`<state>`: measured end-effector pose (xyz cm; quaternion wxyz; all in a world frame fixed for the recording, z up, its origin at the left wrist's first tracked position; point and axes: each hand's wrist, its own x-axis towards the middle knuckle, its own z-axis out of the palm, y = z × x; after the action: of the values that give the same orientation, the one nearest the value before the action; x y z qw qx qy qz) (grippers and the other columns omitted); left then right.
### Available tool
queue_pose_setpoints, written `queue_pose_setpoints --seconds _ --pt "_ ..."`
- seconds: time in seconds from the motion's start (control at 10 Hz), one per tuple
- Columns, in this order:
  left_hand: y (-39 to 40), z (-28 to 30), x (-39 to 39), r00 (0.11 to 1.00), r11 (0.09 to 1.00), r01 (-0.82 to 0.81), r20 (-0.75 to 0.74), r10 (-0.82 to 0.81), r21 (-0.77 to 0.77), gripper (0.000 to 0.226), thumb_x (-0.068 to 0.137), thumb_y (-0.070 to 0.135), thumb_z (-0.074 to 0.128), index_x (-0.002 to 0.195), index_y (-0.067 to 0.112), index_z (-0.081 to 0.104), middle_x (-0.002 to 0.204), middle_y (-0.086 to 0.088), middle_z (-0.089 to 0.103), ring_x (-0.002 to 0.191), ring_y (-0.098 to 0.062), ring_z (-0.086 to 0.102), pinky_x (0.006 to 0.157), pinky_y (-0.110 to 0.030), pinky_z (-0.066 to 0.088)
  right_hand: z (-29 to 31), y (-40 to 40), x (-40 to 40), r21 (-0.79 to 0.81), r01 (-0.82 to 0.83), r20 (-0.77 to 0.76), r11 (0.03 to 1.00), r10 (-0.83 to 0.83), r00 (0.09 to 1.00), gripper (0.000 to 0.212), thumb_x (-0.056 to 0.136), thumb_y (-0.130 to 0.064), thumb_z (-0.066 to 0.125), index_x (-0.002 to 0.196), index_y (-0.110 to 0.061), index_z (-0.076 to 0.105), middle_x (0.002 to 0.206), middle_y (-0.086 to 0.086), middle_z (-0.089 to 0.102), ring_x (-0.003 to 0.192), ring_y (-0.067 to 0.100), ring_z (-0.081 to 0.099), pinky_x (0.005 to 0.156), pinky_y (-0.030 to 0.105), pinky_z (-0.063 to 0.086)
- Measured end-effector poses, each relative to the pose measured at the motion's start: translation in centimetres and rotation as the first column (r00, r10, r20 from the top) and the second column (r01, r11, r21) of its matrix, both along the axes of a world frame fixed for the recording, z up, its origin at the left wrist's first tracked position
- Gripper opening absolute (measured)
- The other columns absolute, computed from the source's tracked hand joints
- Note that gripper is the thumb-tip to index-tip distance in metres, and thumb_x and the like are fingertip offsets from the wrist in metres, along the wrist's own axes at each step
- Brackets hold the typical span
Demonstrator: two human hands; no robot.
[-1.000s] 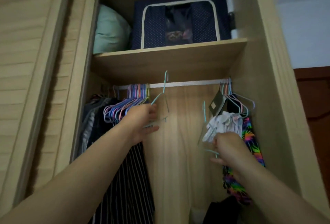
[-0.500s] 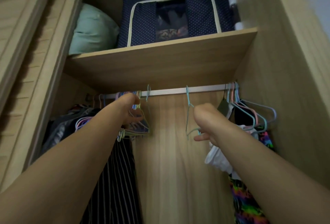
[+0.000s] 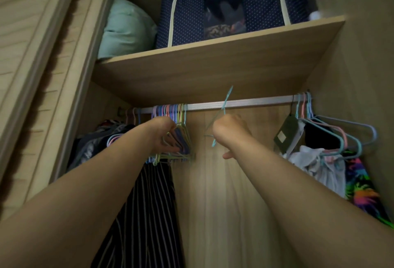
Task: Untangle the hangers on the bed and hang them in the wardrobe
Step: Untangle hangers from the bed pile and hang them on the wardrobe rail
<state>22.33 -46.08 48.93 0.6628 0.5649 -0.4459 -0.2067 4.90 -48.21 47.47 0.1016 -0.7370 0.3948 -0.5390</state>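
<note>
- While the right hand [image 3: 229,132] grips a teal hanger [image 3: 221,116] by its neck, the hook pokes up at 12 o'clock above the wardrobe rail [image 3: 245,103], lifted clear of where it hung half a second ago
- At 9 o'clock of it, the left hand [image 3: 165,134] curls its fingers into the bunch of pastel hangers [image 3: 178,131] already on the rail, having pushed its own hanger in among them
- Between the two hands the rail shows bare metal, with more hangers and clothes [image 3: 319,159] crowded at 3 o'clock
- Judging by this, the hanging step is nearly done for this pair: one hanger is parked, the teal one seems about to be reseated closer to the bunch
</note>
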Motion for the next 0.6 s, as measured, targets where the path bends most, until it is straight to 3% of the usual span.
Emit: queue_pose_setpoints --seconds 0.1,0.2,0.4,0.5,0.6 --pt "0.3 0.1 -0.4 0.997 1.000 -0.003 0.075 0.001 0.028 0.015 0.102 0.012 0.043 0.102 -0.003 0.047 0.107 -0.030 0.060 0.102 -0.043 0.065 0.088 -0.051 0.057 0.4 -0.5 0.2 -0.035 0.097 -0.180 0.995 -0.102 0.978 0.042 0.087 -0.011 0.045 0.126 -0.004 0.061 0.135 0.015 0.054 0.113 0.040 0.063 0.093 0.042 0.053" --pt "0.4 0.3 -0.5 0.983 0.999 -0.014 0.183 0.006 0.045 0.019 0.100 0.008 0.048 0.113 -0.004 0.052 0.120 -0.026 0.064 0.106 -0.042 0.067 0.084 -0.051 0.059 0.1 -0.6 1.4 -0.037 0.121 -0.293 0.992 -0.126 0.948 0.034 0.087 -0.010 0.046 0.114 -0.004 0.066 0.121 0.016 0.066 0.107 0.038 0.067 0.093 0.041 0.056" --pt "1.8 -0.4 -0.9 0.929 0.988 -0.143 0.354 0.111 0.065 0.021 0.095 0.007 0.056 0.113 -0.002 0.061 0.105 -0.024 0.070 0.078 -0.032 0.072 0.063 -0.041 0.063 -0.7 -0.5 6.2 -0.005 -0.021 -0.320 1.000 0.018 0.947 0.034 0.089 -0.026 0.059 0.114 -0.006 0.068 0.122 0.018 0.067 0.105 0.038 0.068 0.090 0.044 0.058" --pt "3.4 -0.3 -0.1 0.873 0.970 -0.238 0.449 0.193 0.046 0.013 0.090 0.005 0.063 0.103 0.005 0.062 0.093 -0.017 0.069 0.079 -0.031 0.072 0.064 -0.040 0.062 -1.0 0.3 8.6 0.008 -0.131 -0.370 0.991 0.124 0.921 0.044 0.090 -0.044 0.063 0.121 -0.012 0.067 0.123 0.013 0.067 0.107 0.037 0.067 0.090 0.046 0.057" --pt "6.0 -0.7 0.9 0.826 0.954 -0.299 0.505 0.249 0.018 0.020 0.089 0.010 0.065 0.108 0.003 0.066 0.097 -0.020 0.073 0.085 -0.037 0.074 0.073 -0.052 0.062 -1.2 0.8 10.1 0.023 -0.147 -0.332 0.989 0.147 0.932 0.046 0.093 -0.044 0.056 0.123 -0.012 0.067 0.127 0.017 0.066 0.109 0.036 0.066 0.092 0.046 0.056"
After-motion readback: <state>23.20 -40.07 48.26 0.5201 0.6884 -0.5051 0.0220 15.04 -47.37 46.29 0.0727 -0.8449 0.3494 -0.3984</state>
